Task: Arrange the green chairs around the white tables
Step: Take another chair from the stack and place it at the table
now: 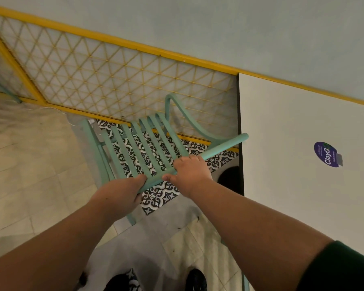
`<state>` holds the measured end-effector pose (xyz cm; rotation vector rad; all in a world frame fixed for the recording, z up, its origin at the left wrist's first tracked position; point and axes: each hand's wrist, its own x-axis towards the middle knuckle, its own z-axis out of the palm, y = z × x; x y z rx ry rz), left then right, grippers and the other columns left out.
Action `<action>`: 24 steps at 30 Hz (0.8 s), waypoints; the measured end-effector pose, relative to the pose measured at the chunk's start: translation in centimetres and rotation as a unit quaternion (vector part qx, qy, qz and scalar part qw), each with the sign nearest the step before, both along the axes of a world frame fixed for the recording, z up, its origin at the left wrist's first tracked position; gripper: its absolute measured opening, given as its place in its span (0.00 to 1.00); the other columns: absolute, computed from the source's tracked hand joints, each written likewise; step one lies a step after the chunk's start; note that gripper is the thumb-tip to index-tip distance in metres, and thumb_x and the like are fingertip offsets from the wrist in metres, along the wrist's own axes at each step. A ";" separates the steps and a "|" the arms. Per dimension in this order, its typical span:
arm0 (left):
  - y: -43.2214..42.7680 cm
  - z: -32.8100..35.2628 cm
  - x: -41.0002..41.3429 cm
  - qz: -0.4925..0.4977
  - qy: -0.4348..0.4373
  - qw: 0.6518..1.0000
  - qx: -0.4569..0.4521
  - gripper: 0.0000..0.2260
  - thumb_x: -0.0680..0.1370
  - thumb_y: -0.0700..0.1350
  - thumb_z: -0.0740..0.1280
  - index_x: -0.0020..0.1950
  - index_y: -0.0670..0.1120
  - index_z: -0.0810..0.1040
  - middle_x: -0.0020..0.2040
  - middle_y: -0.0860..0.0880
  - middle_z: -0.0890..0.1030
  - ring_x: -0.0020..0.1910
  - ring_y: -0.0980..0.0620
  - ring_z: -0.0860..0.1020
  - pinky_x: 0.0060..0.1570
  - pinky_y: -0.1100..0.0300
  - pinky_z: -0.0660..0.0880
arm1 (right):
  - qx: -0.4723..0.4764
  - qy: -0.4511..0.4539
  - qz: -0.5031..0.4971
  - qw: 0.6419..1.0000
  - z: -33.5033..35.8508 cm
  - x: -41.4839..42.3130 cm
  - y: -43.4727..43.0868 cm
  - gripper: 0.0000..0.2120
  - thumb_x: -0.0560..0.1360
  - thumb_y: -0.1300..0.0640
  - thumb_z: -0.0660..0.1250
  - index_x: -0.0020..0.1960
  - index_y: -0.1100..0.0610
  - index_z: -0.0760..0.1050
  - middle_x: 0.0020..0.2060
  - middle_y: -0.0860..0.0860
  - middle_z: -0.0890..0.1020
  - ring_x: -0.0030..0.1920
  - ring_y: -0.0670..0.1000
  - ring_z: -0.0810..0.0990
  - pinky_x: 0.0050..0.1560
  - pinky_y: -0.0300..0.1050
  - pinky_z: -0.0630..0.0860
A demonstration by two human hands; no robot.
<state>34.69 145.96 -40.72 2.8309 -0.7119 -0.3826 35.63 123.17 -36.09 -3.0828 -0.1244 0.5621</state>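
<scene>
A green chair (139, 148) is held by its top bar with both hands. The left hand (124, 192) is wrapped round the bar near its left end, with the fingers curled under it. The right hand (190, 175) is closed over the bar a little further along, and its thumb is pointed toward the left hand. The two hands are kept close together but are not touching. The chair is seen from above, so its back slats and one curved arm are shown. It is placed just beside the left edge of the white table (292, 122), and that edge is reached by the right end of the bar. A round purple sticker (326, 154) is stuck on the table top. A yellow fence (114, 66) with a criss-cross net is seen behind the chair. Black and white patterned tiles (162, 194) are seen under it. Black shoes (195, 279) are seen at the bottom, and a dark sleeve (345, 269) is worn on the right arm.
</scene>
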 end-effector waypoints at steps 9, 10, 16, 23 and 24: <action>2.9 0.5 1.6 -0.040 -0.010 0.999 -0.011 0.05 0.80 0.52 0.62 0.51 0.60 0.66 0.33 0.56 0.75 0.27 0.59 0.73 0.25 0.62 0.63 | 0.006 -0.001 -0.014 1.000 0.4 -0.3 2.5 0.31 0.79 0.29 0.54 0.61 0.53 0.76 0.58 0.52 0.79 0.63 0.59 0.73 0.69 0.59 0.68; 3.2 0.4 1.6 -0.043 -0.010 0.999 -0.012 0.04 0.80 0.53 0.62 0.53 0.59 0.67 0.34 0.56 0.75 0.28 0.58 0.73 0.26 0.61 0.64 | 0.007 0.001 -0.014 1.000 0.3 -0.4 2.8 0.31 0.79 0.29 0.54 0.61 0.53 0.76 0.58 0.52 0.79 0.63 0.58 0.73 0.69 0.59 0.68; 3.9 -0.1 1.9 -0.050 -0.035 0.998 -0.002 0.13 0.80 0.62 0.58 0.60 0.58 0.67 0.40 0.56 0.74 0.35 0.53 0.75 0.34 0.57 0.72 | 0.036 -0.036 0.018 0.999 -0.5 -0.4 2.2 0.28 0.80 0.30 0.53 0.65 0.50 0.74 0.60 0.50 0.79 0.65 0.57 0.73 0.71 0.58 0.66; 3.0 0.9 1.4 -0.012 -0.001 1.000 0.024 0.19 0.78 0.69 0.49 0.54 0.59 0.70 0.39 0.58 0.74 0.36 0.56 0.76 0.35 0.57 0.71 | 0.154 -0.046 -0.013 0.987 -1.7 -0.6 -3.5 0.34 0.78 0.30 0.58 0.77 0.50 0.67 0.74 0.50 0.71 0.79 0.56 0.59 0.80 0.56 0.49; 2.6 1.1 1.5 0.006 0.004 0.999 0.036 0.20 0.76 0.71 0.49 0.50 0.58 0.71 0.38 0.58 0.74 0.36 0.57 0.75 0.35 0.57 0.71 | 0.153 -0.044 -0.030 0.987 -1.5 -0.1 -4.5 0.34 0.78 0.30 0.58 0.76 0.51 0.69 0.73 0.51 0.72 0.79 0.57 0.58 0.81 0.58 0.49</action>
